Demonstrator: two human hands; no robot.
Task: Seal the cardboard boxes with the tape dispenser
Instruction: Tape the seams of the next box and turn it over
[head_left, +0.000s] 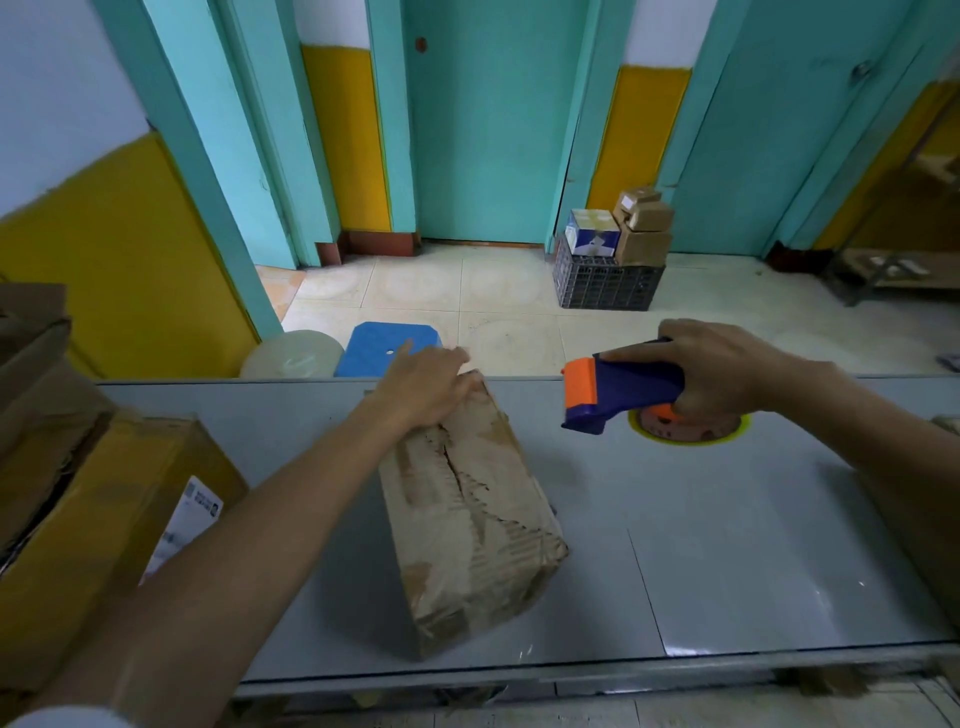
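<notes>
A worn, crumpled cardboard box (467, 519) lay in the middle of the grey tabletop (727, 545), with its long side running from 12 o'clock to 6 o'clock. The left hand (423, 387) rested on the 12 o'clock end of the box, its fingers (452, 364) flat and close together, pressing down to hold it. At about 2 o'clock from the box, the right hand (722, 374) held the blue and orange tape dispenser (618, 392) just above the tabletop, with its fingers curled tight round the handle. The orange end pointed toward the box but was not touching it. A ragged crack ran along the top of the box, and no fresh strip of tape led from the dispenser to it. So it looked like the taping of this box had not begun. A bigger box (104, 519) sat at 9 o'clock and may also need tape; I could not tell.
</notes>
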